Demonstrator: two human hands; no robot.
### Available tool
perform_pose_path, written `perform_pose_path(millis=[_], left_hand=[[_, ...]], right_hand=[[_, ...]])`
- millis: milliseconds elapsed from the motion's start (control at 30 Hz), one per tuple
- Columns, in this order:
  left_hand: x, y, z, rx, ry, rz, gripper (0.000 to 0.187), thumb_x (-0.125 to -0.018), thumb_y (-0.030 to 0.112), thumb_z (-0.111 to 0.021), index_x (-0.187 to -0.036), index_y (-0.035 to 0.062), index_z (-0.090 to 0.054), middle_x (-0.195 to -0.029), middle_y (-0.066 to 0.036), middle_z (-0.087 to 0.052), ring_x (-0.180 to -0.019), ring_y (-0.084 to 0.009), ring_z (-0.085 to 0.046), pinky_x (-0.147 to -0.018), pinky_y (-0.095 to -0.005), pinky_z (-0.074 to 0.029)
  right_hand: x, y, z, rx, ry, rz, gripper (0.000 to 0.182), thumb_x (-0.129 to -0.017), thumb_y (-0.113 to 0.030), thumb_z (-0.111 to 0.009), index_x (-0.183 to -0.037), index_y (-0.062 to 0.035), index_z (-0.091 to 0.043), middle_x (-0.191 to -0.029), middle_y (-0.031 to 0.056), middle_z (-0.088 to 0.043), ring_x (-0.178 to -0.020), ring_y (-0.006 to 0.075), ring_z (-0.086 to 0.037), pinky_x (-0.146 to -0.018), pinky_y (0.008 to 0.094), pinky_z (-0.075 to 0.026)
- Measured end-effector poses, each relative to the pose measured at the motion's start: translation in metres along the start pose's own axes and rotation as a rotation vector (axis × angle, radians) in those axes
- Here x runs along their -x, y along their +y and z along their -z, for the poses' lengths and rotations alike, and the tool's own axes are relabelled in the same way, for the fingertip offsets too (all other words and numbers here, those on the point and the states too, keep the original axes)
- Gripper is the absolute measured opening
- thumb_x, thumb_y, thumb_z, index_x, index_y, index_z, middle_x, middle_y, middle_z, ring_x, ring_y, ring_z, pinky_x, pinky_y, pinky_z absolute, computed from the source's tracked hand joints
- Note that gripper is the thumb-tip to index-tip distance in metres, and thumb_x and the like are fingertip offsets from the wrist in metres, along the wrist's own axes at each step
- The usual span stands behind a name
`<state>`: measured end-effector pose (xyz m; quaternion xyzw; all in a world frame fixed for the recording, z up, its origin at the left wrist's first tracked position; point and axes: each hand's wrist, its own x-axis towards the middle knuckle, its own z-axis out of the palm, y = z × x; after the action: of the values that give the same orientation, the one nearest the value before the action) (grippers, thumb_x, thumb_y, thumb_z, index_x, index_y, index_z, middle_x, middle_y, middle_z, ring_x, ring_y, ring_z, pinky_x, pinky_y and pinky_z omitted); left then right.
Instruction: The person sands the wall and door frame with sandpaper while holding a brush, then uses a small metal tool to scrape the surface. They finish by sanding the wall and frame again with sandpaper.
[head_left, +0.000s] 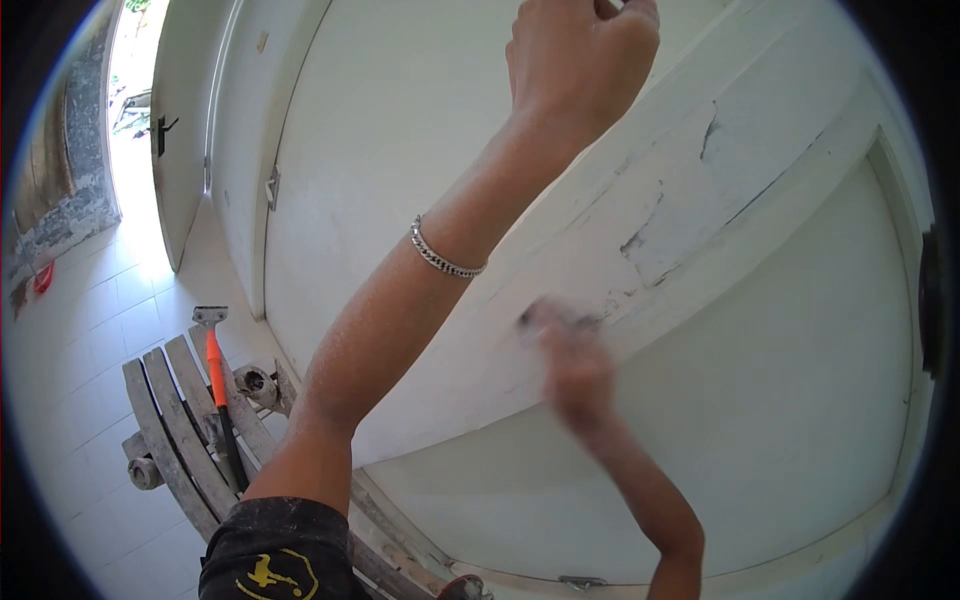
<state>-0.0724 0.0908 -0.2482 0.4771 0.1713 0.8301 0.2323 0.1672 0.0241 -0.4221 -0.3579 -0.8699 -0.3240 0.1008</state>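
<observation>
My left hand (585, 65) is raised at the top of the view with its fingers curled closed. Its fingertips are cut off by the edge, so what they hold, if anything, is hidden. Below it, my right hand (575, 372) is smeared by motion, its fingers closed around a small dark thing (535, 315) against the wall. Blur hides what kind of thing that is. Near this hand the white wall strip (560, 215) has grey scuffs and cracked, peeling paint (640, 240).
A slatted wooden bench (175, 415) stands at lower left, with a long-handled scraper (215, 365) lying on it, orange and black. Beyond, a door (185, 130) stands open onto daylight. The floor has white tiles (95, 480). A small red object (43, 278) is at far left.
</observation>
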Motion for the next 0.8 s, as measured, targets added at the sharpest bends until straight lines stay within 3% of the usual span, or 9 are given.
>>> perform_pose_path(millis=[67, 133, 233, 300, 367, 500, 633, 733, 800], left_hand=[[0.003, 0.004, 0.001, -0.026, -0.018, 0.018, 0.028, -0.092, 0.023, -0.058, -0.093, -0.0029, -0.069, -0.076, -0.014, -0.067, -0.071, -0.02, -0.061, -0.066, -0.0381, -0.046], [-0.002, 0.004, 0.0, 0.074, 0.037, 0.007, 0.03, -0.093, 0.024, -0.057, -0.095, -0.0037, -0.069, -0.078, -0.015, -0.068, -0.071, -0.0203, -0.061, -0.066, -0.0387, -0.047], [0.004, 0.006, 0.004, 0.108, -0.007, -0.023, 0.031, -0.094, 0.024, -0.057, -0.097, -0.0048, -0.069, -0.079, -0.016, -0.068, -0.073, -0.0207, -0.061, -0.067, -0.0386, -0.047], [0.004, 0.015, 0.001, 0.07, 0.005, 0.004, 0.031, -0.094, 0.024, -0.057, -0.097, -0.0047, -0.069, -0.079, -0.016, -0.068, -0.073, -0.0205, -0.061, -0.067, -0.0384, -0.046], [0.008, 0.02, -0.002, 0.029, 0.025, 0.039, 0.03, -0.094, 0.023, -0.057, -0.097, -0.0047, -0.069, -0.079, -0.017, -0.068, -0.074, -0.0202, -0.061, -0.068, -0.0383, -0.046], [0.003, 0.022, 0.0, 0.045, 0.129, -0.075, 0.029, -0.093, 0.021, -0.057, -0.096, -0.0052, -0.069, -0.079, -0.017, -0.068, -0.074, -0.0214, -0.06, -0.069, -0.0394, -0.046], [0.0, 0.022, 0.002, 0.099, 0.046, 0.01, 0.03, -0.093, 0.021, -0.057, -0.096, -0.0065, -0.069, -0.078, -0.018, -0.067, -0.074, -0.0216, -0.06, -0.069, -0.0401, -0.046], [0.014, 0.022, 0.003, 0.01, 0.16, -0.207, 0.03, -0.093, 0.021, -0.057, -0.094, -0.0059, -0.069, -0.077, -0.017, -0.067, -0.072, -0.0193, -0.059, -0.066, -0.0379, -0.044], [0.005, 0.029, 0.015, 0.042, 0.118, -0.098, 0.029, -0.092, 0.021, -0.057, -0.093, -0.0056, -0.068, -0.076, -0.015, -0.066, -0.072, -0.018, -0.058, -0.065, -0.0363, -0.043]], right_hand=[[-0.009, 0.002, 0.008, 0.043, 0.208, -0.129, 0.031, -0.092, -0.01, -0.056, -0.121, -0.0021, -0.063, -0.126, 0.0154, -0.069, -0.105, 0.0253, -0.069, -0.091, 0.0379, -0.054], [-0.002, -0.015, -0.019, 0.07, 0.081, -0.188, 0.032, -0.092, -0.01, -0.056, -0.122, -0.0018, -0.062, -0.126, 0.016, -0.069, -0.102, 0.0244, -0.069, -0.09, 0.0375, -0.054], [0.033, -0.045, -0.086, 0.008, -0.014, 0.152, 0.038, -0.09, -0.011, -0.06, -0.127, 0.0, -0.062, -0.118, 0.0147, -0.07, -0.101, 0.0299, -0.069, -0.088, 0.0355, -0.057], [0.026, -0.044, -0.068, -0.12, -0.24, 0.0, 0.036, -0.089, -0.008, -0.06, -0.125, 0.0008, -0.062, -0.123, 0.0157, -0.069, -0.107, 0.0321, -0.068, -0.097, 0.0389, -0.054], [-0.011, -0.029, -0.034, -0.012, 0.088, -0.102, 0.035, -0.088, -0.004, -0.06, -0.123, 0.0018, -0.062, -0.123, 0.0156, -0.069, -0.11, 0.0325, -0.067, -0.097, 0.0407, -0.052], [-0.029, -0.032, -0.037, -0.088, 0.083, -0.271, 0.041, -0.091, -0.005, -0.056, -0.131, 0.0022, -0.058, -0.12, 0.015, -0.069, -0.107, 0.0303, -0.068, -0.088, 0.0418, -0.054], [0.023, -0.066, -0.13, -0.106, -0.106, 0.107, 0.034, -0.094, -0.008, -0.054, -0.125, 0.0037, -0.059, -0.122, 0.016, -0.068, -0.101, 0.0311, -0.067, -0.094, 0.0421, -0.053], [-0.01, -0.045, -0.073, -0.105, 0.031, -0.125, 0.032, -0.094, -0.007, -0.055, -0.124, 0.0023, -0.059, -0.124, 0.016, -0.068, -0.106, 0.0332, -0.067, -0.1, 0.0428, -0.051], [-0.038, -0.022, -0.022, -0.047, 0.151, -0.242, 0.034, -0.093, -0.003, -0.057, -0.127, 0.0015, -0.059, -0.131, 0.0169, -0.065, -0.106, 0.031, -0.068, -0.1, 0.0439, -0.051]])
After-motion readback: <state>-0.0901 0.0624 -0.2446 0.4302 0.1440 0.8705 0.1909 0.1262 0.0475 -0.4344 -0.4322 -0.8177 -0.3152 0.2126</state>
